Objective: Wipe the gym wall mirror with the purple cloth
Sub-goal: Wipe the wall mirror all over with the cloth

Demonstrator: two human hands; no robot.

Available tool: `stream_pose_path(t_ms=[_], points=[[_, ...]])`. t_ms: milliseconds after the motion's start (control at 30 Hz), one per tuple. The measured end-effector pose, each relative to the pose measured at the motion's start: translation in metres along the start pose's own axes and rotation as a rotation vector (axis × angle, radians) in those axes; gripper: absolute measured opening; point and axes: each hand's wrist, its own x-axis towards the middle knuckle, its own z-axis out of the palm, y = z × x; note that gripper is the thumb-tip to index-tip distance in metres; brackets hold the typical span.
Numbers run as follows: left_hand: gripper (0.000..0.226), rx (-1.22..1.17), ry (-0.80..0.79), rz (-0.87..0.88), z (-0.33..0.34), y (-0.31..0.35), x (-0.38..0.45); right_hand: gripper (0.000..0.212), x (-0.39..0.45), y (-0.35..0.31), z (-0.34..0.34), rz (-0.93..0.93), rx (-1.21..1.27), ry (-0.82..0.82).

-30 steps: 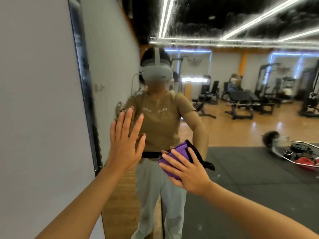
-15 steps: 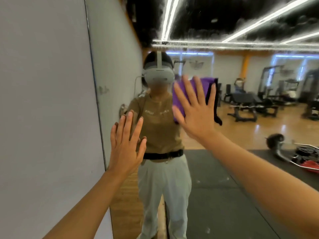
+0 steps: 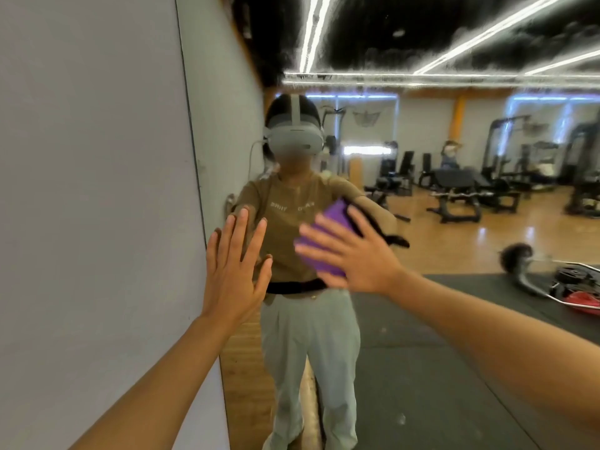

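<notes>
Gym interior seen mostly as a reflection: a large wall mirror (image 3: 422,319) filled the view right of a plain grey-white wall panel (image 3: 91,190), their shared edge running down from the upper middle to the lower left. The glass reflected a black ceiling with bright white light strips (image 3: 487,30), a pale wooden floor (image 3: 470,241), dark rubber matting (image 3: 438,368), black weight benches and machines (image 3: 461,190) along the far wall, and a barbell with plates beside a red object (image 3: 558,280) at the right. At centre stood the reflected person (image 3: 302,254) in a grey headset, tan T-shirt, black belt and pale green trousers. 2 bare forearms reached forward from below. The left hand (image 3: 232,280) lay flat against the mirror just beside its left edge, fingers straight and spread, grasping nothing. The right hand (image 3: 354,254) lay palm-forward with straight, spread fingers, pressing the folded purple cloth with black trim (image 3: 328,222) against the glass at chest height of the reflection. The cloth showed above and left of that hand, motion-blurred.
</notes>
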Motion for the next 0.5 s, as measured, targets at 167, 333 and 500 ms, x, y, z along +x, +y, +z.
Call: stream_pose_path(t_ms=[167,333,500], points=[[0.066,-0.028,-0.002,-0.013,-0.004,-0.006,0.002,0.060,0.082,0.068,-0.028,0.444,-0.085,0.082],[0.066,-0.008,0.001,0.010,-0.007,-0.014,-0.002,0.061,0.072,0.011,-0.013,0.638,-0.037,0.148],[0.064,0.007,-0.015,0.059,-0.009,-0.024,-0.004,0.065,-0.027,-0.104,0.021,0.198,0.007,-0.067]])
